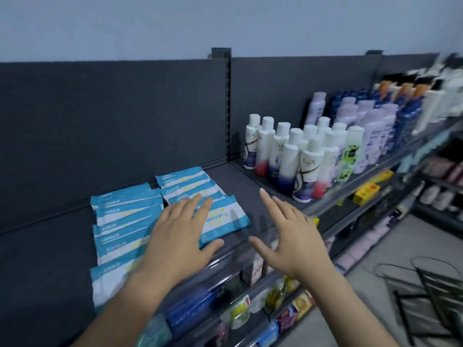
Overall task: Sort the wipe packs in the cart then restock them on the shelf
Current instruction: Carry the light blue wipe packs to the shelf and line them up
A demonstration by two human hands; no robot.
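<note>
Left hand (pixel 180 234) flat on wipe packs (pixel 125 204), fingers spread. Right hand (pixel 288 234) spread, holding nothing, above shelf (pixel 238 181). Bottles (pixel 288 156) further right.

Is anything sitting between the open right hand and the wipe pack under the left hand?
Nothing visible does. Only bare shelf lies between the right hand and the wipe pack under the left hand; the bottles stand farther right, behind.
</note>
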